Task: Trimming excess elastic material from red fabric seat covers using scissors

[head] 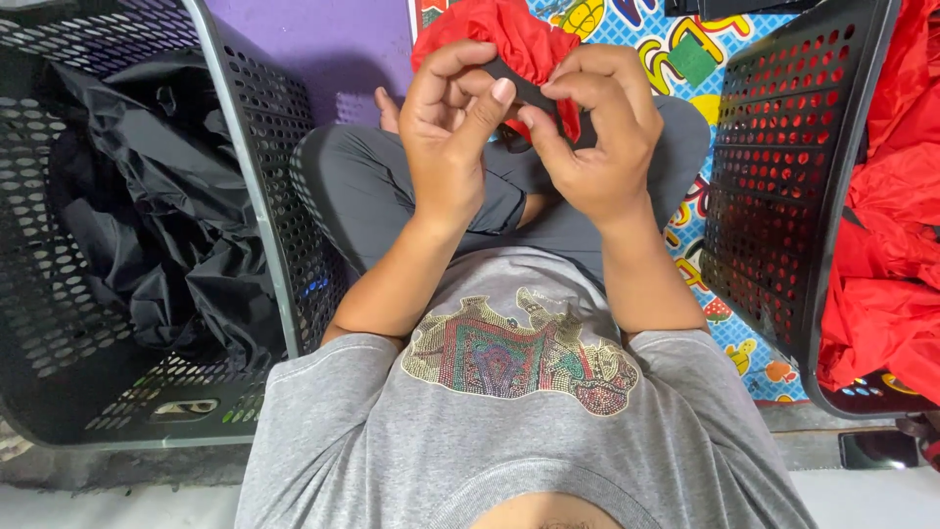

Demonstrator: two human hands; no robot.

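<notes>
Your left hand (446,127) and right hand (592,132) pinch a black strap (519,86) between fingertips, red fabric (499,34) bunched beyond them; loosened pinch risks slippage.

Cloth bundle (509,39): between and beyond fingers (460,88) of both hands. Left: basket (245,196) holding fabric (166,196). Right: second basket (774,196) holding fabric pile (881,245).

Grey short-sleeved T-shirt (509,431) with a beaded multicoloured chest design (519,351), dark grey trousers (382,191), bare feet.

Bright, even light; sharp, wide-angle warp
</notes>
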